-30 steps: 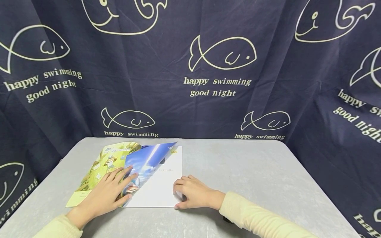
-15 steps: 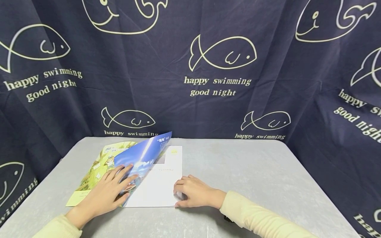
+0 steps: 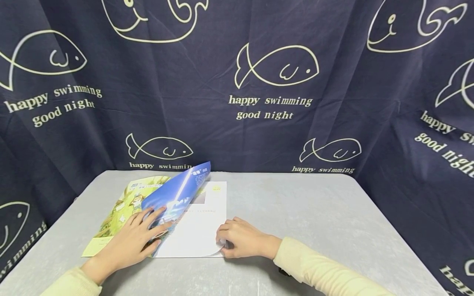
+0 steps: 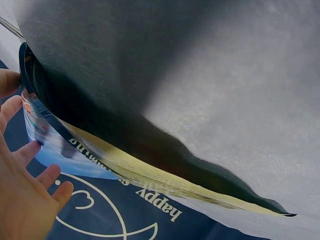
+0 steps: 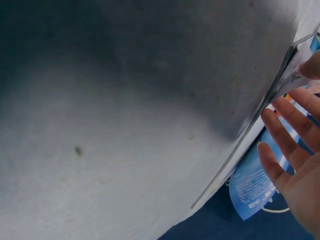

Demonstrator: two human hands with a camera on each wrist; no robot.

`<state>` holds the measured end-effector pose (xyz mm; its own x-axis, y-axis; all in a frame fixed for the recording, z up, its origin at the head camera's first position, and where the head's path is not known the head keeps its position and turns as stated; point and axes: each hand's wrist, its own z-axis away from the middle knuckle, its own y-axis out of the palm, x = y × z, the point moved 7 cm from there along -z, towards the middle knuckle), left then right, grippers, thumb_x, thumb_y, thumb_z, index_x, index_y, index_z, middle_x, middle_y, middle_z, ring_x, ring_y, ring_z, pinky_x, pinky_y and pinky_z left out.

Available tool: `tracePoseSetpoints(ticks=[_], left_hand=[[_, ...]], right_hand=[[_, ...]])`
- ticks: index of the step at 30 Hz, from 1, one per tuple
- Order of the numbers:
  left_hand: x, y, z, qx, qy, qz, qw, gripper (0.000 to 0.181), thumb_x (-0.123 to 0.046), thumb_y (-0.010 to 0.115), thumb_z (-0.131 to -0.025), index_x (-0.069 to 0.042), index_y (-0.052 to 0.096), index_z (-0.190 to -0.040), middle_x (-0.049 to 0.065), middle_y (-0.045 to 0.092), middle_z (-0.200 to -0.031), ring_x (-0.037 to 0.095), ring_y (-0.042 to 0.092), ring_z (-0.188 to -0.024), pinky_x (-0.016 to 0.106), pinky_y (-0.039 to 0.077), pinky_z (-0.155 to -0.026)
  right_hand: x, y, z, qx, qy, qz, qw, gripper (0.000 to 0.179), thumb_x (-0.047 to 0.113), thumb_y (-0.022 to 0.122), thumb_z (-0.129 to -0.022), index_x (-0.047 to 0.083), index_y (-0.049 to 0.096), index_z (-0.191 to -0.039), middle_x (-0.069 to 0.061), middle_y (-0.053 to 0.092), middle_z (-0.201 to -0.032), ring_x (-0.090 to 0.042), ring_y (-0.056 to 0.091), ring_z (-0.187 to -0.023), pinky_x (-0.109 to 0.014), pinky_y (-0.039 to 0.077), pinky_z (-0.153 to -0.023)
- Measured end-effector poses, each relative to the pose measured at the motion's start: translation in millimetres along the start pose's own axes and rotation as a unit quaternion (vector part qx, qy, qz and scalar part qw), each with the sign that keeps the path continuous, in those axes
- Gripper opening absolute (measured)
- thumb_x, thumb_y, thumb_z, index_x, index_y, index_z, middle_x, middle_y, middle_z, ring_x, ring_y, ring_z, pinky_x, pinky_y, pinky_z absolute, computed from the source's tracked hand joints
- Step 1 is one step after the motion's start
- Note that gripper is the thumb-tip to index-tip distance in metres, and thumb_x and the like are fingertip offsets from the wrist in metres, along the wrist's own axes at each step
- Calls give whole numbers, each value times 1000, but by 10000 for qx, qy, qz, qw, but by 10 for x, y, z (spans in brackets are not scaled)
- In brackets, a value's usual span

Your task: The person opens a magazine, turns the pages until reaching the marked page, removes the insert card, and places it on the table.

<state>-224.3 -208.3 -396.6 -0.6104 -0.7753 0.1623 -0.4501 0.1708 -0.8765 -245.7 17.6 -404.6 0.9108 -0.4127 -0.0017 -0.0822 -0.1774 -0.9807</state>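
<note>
Plainly the booklet (image 3: pixel 111 220) lies open on the left half of the grey table (image 3: pixel 296 205), its blue page (image 3: pixel 181 189) lifted at the far corner. The left hand (image 3: pixel 133 240) rests on that page, fingers spread apart; the right hand (image 3: pixel 244 238) seems to pinch the near right corner of the white page (image 3: pixel 196 234), though how many sheets it holds is hard to tell. The paper looks light, limp and glossy, likely slippery and easily creased, so a soft grip at the loose outer corner should suit it

Free tabletop (image 3: pixel 314 209) right, raised page (image 3: pixel 185 187) left.
</note>
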Motion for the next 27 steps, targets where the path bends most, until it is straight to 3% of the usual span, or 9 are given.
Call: tracePoseSetpoints(ticks=[8, 17, 27], left_hand=[[34, 27, 21, 118, -244, 28, 9996, 50, -37, 65, -76, -23, 56, -124, 9, 45, -137, 35, 42, -121, 52, 32, -92], [17, -5, 9, 23, -178, -12, 9998, 53, -34, 65, -73, -11, 54, -120, 11, 47, -133, 32, 45, -118, 49, 37, -89], [-16, -16, 12, 103, 11, 41, 9999, 43, -26, 65, -74, -18, 61, -116, 10, 46, -136, 34, 44, -118, 52, 34, -91]], right_hand=[[-51, 5, -16, -107, 66, 95, 9999, 18, 28, 68, -74, 21, 64, -91, 12, 63, -92, -3, 50, -81, -16, 32, -69], [-107, -5, -31, -34, 272, -21, 9996, 17, 26, 68, -77, 21, 66, -92, 11, 65, -95, -3, 53, -86, -17, 35, -73], [-96, -44, -50, -353, 83, 33, 9993, 5, 25, 66, -80, 23, 66, -84, 15, 65, -86, -2, 53, -81, -16, 34, -71]])
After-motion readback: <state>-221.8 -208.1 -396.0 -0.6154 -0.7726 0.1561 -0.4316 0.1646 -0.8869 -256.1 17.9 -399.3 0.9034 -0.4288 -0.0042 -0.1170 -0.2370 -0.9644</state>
